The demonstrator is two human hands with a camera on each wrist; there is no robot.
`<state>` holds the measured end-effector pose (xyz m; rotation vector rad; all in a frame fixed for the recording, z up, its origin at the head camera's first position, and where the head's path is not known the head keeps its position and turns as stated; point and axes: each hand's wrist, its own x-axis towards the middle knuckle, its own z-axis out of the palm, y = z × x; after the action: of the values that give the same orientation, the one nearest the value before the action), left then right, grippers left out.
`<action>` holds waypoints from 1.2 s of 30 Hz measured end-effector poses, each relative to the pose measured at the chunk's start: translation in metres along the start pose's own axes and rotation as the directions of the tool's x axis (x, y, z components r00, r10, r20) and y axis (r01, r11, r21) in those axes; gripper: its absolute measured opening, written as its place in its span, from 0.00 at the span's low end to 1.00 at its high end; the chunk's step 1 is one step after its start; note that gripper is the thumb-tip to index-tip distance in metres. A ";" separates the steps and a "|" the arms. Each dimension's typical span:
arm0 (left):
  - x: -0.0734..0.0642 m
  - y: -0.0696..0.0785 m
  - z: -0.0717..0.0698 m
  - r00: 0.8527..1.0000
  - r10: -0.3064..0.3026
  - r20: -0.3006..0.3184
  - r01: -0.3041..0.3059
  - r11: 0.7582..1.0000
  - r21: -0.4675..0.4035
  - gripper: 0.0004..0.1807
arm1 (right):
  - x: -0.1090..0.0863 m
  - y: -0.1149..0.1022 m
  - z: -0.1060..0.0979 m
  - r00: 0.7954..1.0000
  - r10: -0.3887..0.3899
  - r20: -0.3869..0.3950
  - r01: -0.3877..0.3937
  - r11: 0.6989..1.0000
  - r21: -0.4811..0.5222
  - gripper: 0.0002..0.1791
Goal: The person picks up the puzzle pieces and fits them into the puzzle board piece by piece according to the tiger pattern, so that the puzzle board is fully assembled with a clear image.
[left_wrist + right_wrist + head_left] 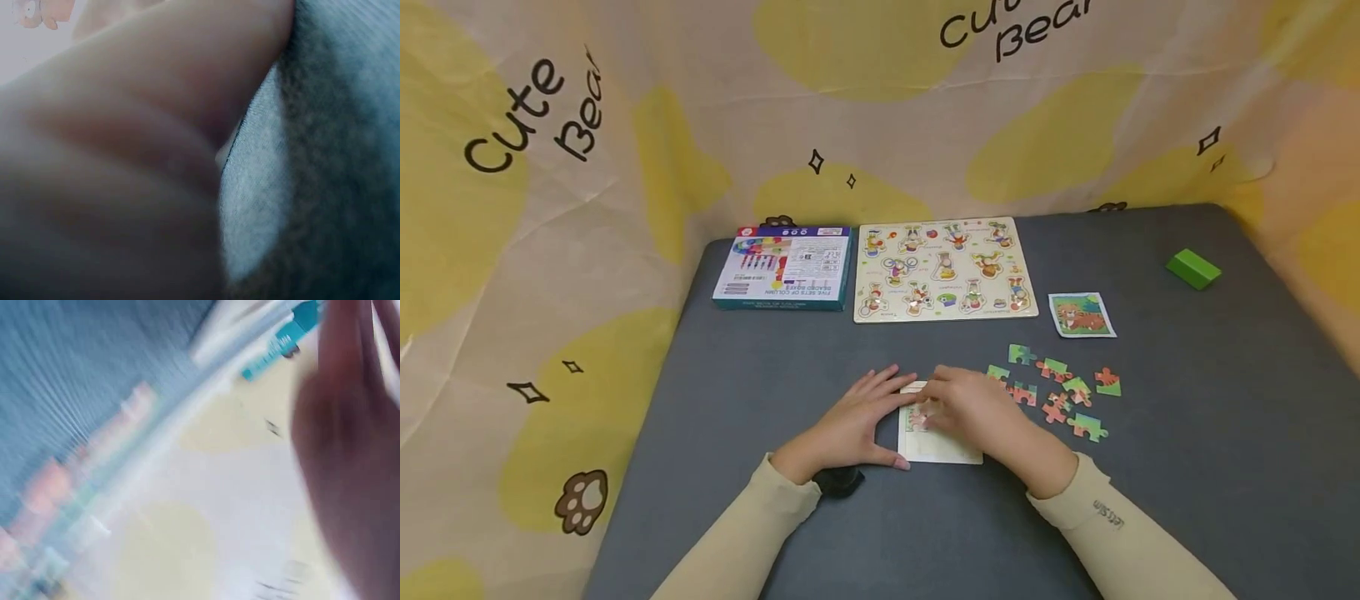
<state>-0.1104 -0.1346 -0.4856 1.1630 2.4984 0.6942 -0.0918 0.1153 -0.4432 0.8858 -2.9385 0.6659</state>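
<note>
Head view serves me best: the left hand (859, 422) lies with its fingers spread apart, thumb at the near-left edge of a white puzzle tray (942, 447), forefinger reaching over its left side. The right hand (976, 408) bends its fingers down onto the tray, hiding their tips and a good part of it, so I can't tell whether they pinch a piece, nor which way the tray's long axis runs. It sits squared up before the person, near edge crosswise, left side leading away. I judge the work early: a pinkish patch (917, 419) shows in the tray, while the loose jigsaw pieces (1087, 427) left to place lie scattered rightward on the dark surface (722, 375). Beyond sit a picture card (1082, 317), a figure board (996, 287), a box (782, 271) and a green block (1193, 268).
</note>
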 end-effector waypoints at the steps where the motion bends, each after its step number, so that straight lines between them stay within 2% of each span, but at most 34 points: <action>1: 0.000 0.000 0.000 1.000 0.003 -0.004 -0.003 1.000 0.001 0.54 | -0.001 0.007 -0.007 0.999 0.035 -0.038 -0.035 0.999 -0.008 0.12; 2: -0.001 0.001 0.000 1.000 0.008 -0.010 -0.008 1.000 0.000 0.54 | -0.003 0.015 -0.014 0.994 0.086 -0.071 -0.088 0.996 -0.020 0.13; 4: -0.002 0.001 0.001 1.000 0.012 -0.016 -0.012 1.000 0.002 0.53 | -0.007 0.031 -0.026 0.971 0.212 -0.107 -0.218 0.975 -0.038 0.14; 6: -0.003 0.002 0.001 0.999 0.018 -0.028 -0.018 1.000 0.003 0.54 | -0.012 0.045 -0.034 0.945 0.317 -0.080 -0.322 0.945 -0.050 0.15; 8: -0.004 0.001 0.001 0.999 0.016 -0.034 -0.016 1.000 0.004 0.54 | -0.014 0.055 -0.037 0.932 0.362 -0.023 -0.363 0.930 -0.054 0.16; 11: -0.006 0.000 0.001 0.999 0.001 -0.035 -0.001 1.000 0.008 0.54 | -0.013 0.062 -0.037 0.937 0.344 0.056 -0.345 0.939 -0.005 0.16; 14: -0.007 -0.001 0.002 0.999 0.000 -0.040 0.001 1.000 0.011 0.55 | -0.011 0.062 -0.033 0.951 0.295 0.090 -0.301 0.952 0.061 0.14; 18: -0.008 -0.002 0.004 1.000 0.010 -0.029 -0.010 1.000 0.007 0.56 | -0.010 0.056 -0.028 0.957 0.262 0.128 -0.283 0.940 0.189 0.14; 23: -0.008 -0.002 0.006 0.999 -0.028 -0.041 0.026 0.999 -0.038 0.55 | 0.004 0.031 -0.025 0.974 0.191 0.121 -0.221 0.920 0.322 0.15; 26: -0.006 0.001 0.006 0.985 -0.124 -0.117 0.119 0.992 -0.049 0.49 | 0.021 0.013 -0.021 0.980 0.140 0.142 -0.181 0.921 0.346 0.15; 30: 0.001 0.010 0.010 0.947 -0.251 -0.202 0.252 0.968 -0.020 0.44 | 0.034 0.004 -0.009 0.979 0.095 0.180 -0.154 0.923 0.352 0.14; 32: 0.004 0.013 0.012 0.942 -0.263 -0.208 0.272 0.962 0.013 0.45 | 0.035 0.004 -0.003 0.977 0.089 0.195 -0.155 0.923 0.352 0.14; 36: 0.006 0.014 0.010 0.945 -0.255 -0.203 0.271 0.961 0.055 0.47 | 0.036 0.002 0.003 0.974 0.090 0.208 -0.157 0.930 0.333 0.14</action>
<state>-0.1011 -0.1190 -0.4874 0.7944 2.8003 0.6637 -0.1229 0.0971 -0.4425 0.8263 -3.1205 1.2052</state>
